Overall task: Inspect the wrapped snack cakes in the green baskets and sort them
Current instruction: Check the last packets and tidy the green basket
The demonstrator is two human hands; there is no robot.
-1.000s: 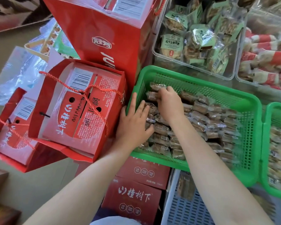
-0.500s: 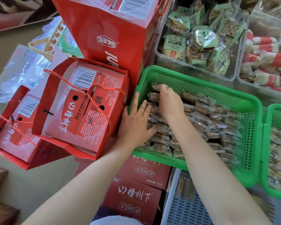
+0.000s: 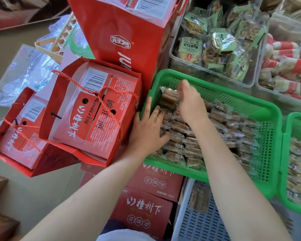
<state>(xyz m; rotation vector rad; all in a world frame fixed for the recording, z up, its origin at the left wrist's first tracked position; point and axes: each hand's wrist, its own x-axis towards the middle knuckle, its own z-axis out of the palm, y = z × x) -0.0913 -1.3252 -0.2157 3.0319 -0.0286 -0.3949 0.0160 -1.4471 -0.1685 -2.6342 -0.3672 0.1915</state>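
Observation:
A green basket [image 3: 271,119] holds several rows of brown snack cakes [image 3: 233,133] in clear wrappers. My left hand [image 3: 149,129] lies over the basket's left rim, its straight fingers resting on the cakes there. My right hand [image 3: 189,103] is at the far-left corner of the basket, its fingers curled around one wrapped cake [image 3: 168,98] that stands lifted above the rows. A second green basket [image 3: 295,122] with paler wrapped cakes [image 3: 299,164] is at the right edge.
Red gift bags with boxes [image 3: 94,115] crowd the left side, a tall red bag [image 3: 125,40] behind them. Clear bins of green-packed snacks [image 3: 215,42] and red-striped snacks [image 3: 285,70] stand beyond the baskets. A grey crate [image 3: 198,223] and red cartons [image 3: 146,207] sit below.
My right hand has raised one wrapped cake out of the far-left corner of the basket. My left hand has stayed on the left rim.

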